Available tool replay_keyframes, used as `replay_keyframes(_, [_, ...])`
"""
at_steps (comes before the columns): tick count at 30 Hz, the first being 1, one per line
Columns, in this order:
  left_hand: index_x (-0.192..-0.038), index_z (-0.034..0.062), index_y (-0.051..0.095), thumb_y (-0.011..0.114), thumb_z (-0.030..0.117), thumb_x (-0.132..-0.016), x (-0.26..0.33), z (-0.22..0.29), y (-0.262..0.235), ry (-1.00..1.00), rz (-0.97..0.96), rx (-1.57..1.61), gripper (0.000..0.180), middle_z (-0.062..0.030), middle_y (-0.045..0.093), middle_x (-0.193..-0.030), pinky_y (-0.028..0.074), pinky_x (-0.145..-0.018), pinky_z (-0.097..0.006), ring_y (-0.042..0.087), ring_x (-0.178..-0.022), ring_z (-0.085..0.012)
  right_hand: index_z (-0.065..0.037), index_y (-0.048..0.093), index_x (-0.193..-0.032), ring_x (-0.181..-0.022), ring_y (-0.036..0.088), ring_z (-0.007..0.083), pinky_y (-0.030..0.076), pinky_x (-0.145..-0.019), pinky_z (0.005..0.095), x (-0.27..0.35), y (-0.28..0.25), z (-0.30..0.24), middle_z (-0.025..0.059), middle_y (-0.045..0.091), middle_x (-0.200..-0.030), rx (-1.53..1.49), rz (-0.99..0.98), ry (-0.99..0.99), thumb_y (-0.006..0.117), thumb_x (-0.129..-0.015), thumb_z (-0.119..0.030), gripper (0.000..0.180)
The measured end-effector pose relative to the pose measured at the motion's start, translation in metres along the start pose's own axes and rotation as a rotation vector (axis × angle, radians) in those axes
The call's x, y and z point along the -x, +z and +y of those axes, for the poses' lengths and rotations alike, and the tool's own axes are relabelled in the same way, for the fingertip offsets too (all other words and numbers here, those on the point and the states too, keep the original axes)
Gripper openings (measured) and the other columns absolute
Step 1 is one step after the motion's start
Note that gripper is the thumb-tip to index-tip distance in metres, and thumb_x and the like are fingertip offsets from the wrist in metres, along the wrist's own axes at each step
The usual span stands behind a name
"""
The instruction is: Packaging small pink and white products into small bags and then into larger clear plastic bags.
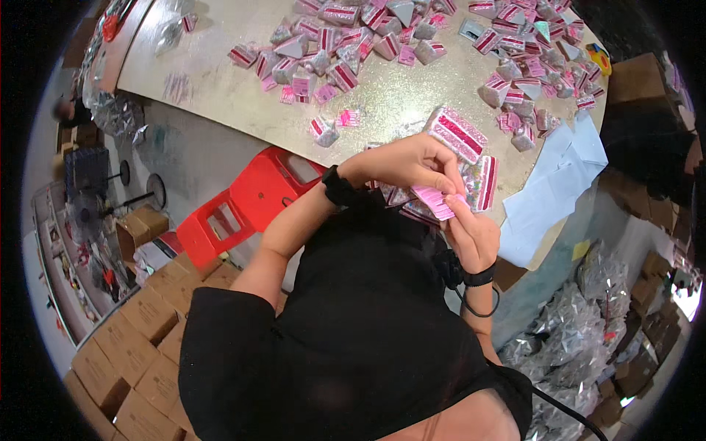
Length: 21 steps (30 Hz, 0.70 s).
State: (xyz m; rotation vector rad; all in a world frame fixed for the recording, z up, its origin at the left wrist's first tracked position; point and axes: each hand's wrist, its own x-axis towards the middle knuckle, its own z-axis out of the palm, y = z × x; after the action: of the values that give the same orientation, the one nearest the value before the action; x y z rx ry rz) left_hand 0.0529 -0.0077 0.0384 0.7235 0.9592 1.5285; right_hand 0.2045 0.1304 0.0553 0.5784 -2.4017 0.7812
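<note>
Both hands (415, 158) (474, 237) close together, a pink card (434, 203) between them.

Fairly bright light leaves soft glare on the bench (228, 92) and glints on the plastic bags (562, 342); fisheye bending darkens to black edges.

A red plastic seat (265, 192) with cut-out openings stands at the left beside the pale table (228, 84), and closed brown cartons (121, 349) fill the floor at lower left — an open carton (140, 226) sits behind them, near a dark fan (84, 207). Creased pale blue sheets (555, 187) lie over the table's right corner; below, clear plastic bags (562, 345) bulge — crinkled, shiny, their contents hard to make out.
</note>
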Motion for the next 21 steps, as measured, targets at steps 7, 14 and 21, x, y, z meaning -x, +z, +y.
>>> replay_keyframes(7, [-0.087,-0.0029,0.057,0.055,0.011,-0.085,-0.012,0.005,0.000,0.167,0.027,-0.265,0.014,-0.0080,0.063,-0.084,0.045,-0.069,-0.025,0.058,-0.078,-0.0114,0.007,0.060,-0.086,-0.047,0.046,0.0160,0.035,-0.042,0.0251,-0.009,-0.004,0.007,0.0181,0.061,-0.103,0.053,0.072,-0.007,0.068,-0.062,0.003,0.025])
replay_keyframes(14, [-0.089,-0.0007,0.054,0.050,0.015,-0.089,-0.024,0.012,-0.005,0.107,0.004,-0.152,0.016,-0.0068,0.061,-0.086,0.045,-0.070,-0.027,0.057,-0.080,-0.0129,0.003,0.058,-0.084,-0.050,0.052,0.0193,0.040,-0.044,0.0259,-0.014,-0.014,0.014,0.0154,0.064,-0.095,0.122,-0.018,0.027,0.072,-0.061,0.007,0.027])
replay_keyframes(21, [-0.093,-0.0032,0.056,0.054,0.007,-0.086,-0.027,0.015,-0.017,0.039,-0.209,0.014,0.012,-0.0087,0.062,-0.093,0.046,-0.076,-0.025,0.058,-0.086,-0.0123,0.002,0.058,-0.084,-0.049,0.051,0.0182,0.039,-0.043,0.0252,-0.013,-0.010,0.014,0.0152,0.064,-0.095,0.111,0.005,0.047,0.072,-0.060,0.007,0.028])
